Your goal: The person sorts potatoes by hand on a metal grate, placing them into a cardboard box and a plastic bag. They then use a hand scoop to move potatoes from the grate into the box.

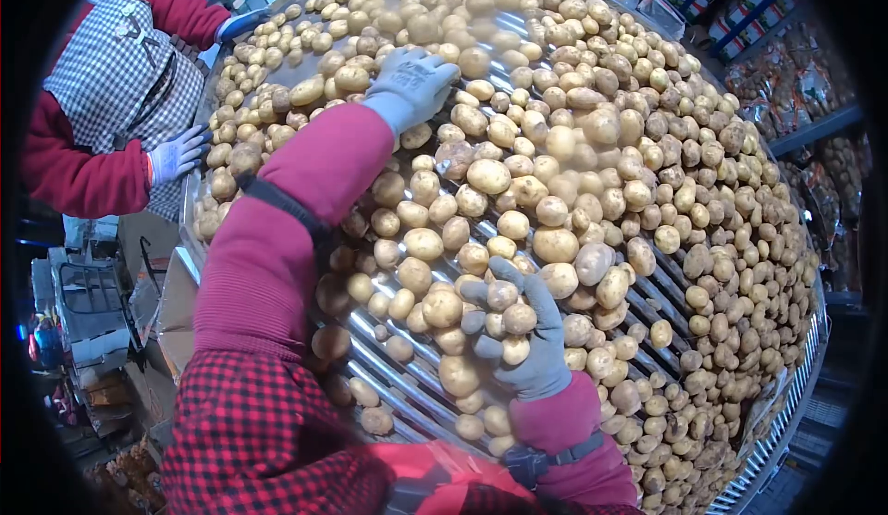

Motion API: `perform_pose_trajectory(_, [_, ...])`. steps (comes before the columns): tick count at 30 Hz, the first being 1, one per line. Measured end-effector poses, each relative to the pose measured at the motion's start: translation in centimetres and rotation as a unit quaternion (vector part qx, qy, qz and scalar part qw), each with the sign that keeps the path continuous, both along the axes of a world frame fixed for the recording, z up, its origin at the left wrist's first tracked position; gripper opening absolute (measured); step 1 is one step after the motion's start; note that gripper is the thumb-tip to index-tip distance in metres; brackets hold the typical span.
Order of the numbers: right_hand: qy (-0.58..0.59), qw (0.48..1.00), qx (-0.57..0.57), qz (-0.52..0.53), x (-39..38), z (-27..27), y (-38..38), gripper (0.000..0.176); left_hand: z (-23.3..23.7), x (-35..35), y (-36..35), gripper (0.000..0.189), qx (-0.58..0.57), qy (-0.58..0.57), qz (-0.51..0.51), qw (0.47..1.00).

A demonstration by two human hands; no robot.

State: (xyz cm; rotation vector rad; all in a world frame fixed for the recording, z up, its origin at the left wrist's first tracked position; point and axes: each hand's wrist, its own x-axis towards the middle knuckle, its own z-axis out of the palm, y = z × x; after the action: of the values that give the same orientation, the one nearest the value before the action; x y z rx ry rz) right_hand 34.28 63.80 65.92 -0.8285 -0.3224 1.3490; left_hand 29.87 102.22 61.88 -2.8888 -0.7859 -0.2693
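Observation:
My right hand, in a grey glove, is closed around several small potatoes, palm up and fingers curled over them, just above the rollers. Farther off, my left hand, also in a grey glove, rests back up on the heap of potatoes. Its fingers look stretched forward over the potatoes, with the fingertips partly hidden. Metal rollers show between the potatoes near my body. Some potatoes in the middle are blurred.
A co-worker in a checked apron stands at the left, one gloved hand at the table edge. Metal rails border the right side. Bagged goods fill shelves at the right. Cardboard stands at the left.

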Motion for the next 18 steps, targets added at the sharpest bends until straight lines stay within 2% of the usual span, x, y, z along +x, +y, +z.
perform_pose_trajectory(1, [-0.075, 0.997, 0.005, 0.004, -0.1, -0.2, 0.0, 0.056, -0.2, 0.8, 0.4, 0.036, 0.032, 0.016, -0.032, 0.999])
perform_pose_trajectory(2, [-0.074, 0.997, 0.004, 0.0, 0.0, -0.4, 0.1, 0.056, -0.3, 2.0, 0.9, 0.036, 0.031, 0.016, -0.036, 0.999])
perform_pose_trajectory(4, [0.053, 0.999, 0.001, -0.007, 0.1, -0.6, -0.1, 0.049, 0.3, 4.5, 0.3, 0.038, 0.023, 0.127, 0.113, 0.985])
perform_pose_trajectory(5, [-0.066, 0.998, 0.0, 0.001, -0.1, -0.3, -0.1, 0.047, 0.4, 5.0, 0.7, 0.036, 0.018, 0.144, 0.117, 0.982])
perform_pose_trajectory(6, [-0.021, 1.0, -0.001, 0.005, 0.1, -0.7, -0.2, 0.047, -0.4, 5.3, 1.7, 0.033, 0.014, 0.16, 0.108, 0.981])
perform_pose_trajectory(8, [0.173, 0.985, -0.024, 0.004, 0.4, -1.1, 0.0, 0.047, 0.2, 4.3, 2.1, 0.031, -0.014, 0.122, 0.077, 0.989])
perform_pose_trajectory(12, [0.123, 0.991, -0.043, -0.006, 0.5, -0.2, 0.3, 0.049, -0.5, 3.3, 1.3, 0.031, -0.013, 0.081, 0.05, 0.995])
perform_pose_trajectory(14, [0.119, 0.992, -0.043, -0.015, 0.4, 0.0, 0.4, 0.052, -0.9, 1.5, -1.3, 0.032, -0.123, -0.131, 0.009, 0.984])
perform_pose_trajectory(15, [0.039, 0.999, -0.009, -0.034, 0.0, -0.4, 0.5, 0.057, 0.1, 0.8, -3.9, 0.034, -0.184, -0.189, -0.006, 0.964])
perform_pose_trajectory(16, [0.039, 0.998, -0.011, -0.042, 0.1, -0.6, 0.3, 0.057, 1.9, -0.2, -7.2, 0.036, -0.246, -0.246, -0.021, 0.937])
perform_pose_trajectory(18, [0.15, 0.986, 0.066, -0.025, 0.4, -0.7, -0.1, 0.05, 5.3, -2.3, -13.1, 0.039, -0.309, -0.254, -0.161, 0.902])
